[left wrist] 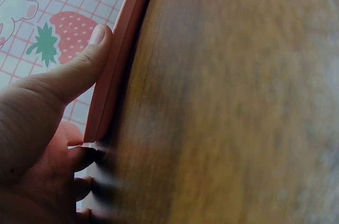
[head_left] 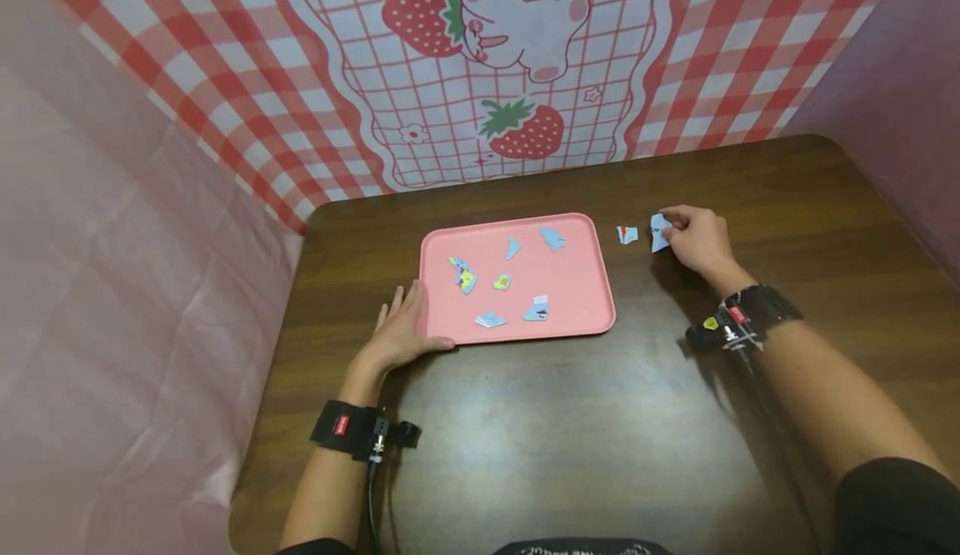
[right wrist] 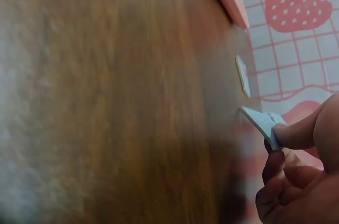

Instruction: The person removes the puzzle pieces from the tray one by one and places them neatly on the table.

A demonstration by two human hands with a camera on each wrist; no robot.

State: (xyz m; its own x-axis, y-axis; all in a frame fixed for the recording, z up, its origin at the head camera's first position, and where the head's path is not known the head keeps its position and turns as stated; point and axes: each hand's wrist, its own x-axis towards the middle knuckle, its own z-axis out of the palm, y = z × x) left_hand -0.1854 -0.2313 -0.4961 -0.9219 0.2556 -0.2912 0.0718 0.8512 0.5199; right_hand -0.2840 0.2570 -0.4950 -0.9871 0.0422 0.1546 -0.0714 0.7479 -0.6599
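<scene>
The right hand (head_left: 703, 240) pinches a blue piece (head_left: 657, 237) over the counter (head_left: 555, 438), right of the pink tray (head_left: 577, 297) — a slack grip could drop it — while the left hand (head_left: 397, 337), fingers spread, touches the tray's corner and could skew it by pushing.

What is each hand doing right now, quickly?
Left hand: open, touching the pink tray at its near left corner, not gripping.
Right hand: closed, pinching a light blue piece between thumb and finger.

The left hand's fingers (left wrist: 82, 157) and thumb (left wrist: 87, 68) touch the pink tray (left wrist: 110, 86) on the wooden table (left wrist: 228, 102), strawberry-print cloth (left wrist: 71, 36) beyond.
</scene>
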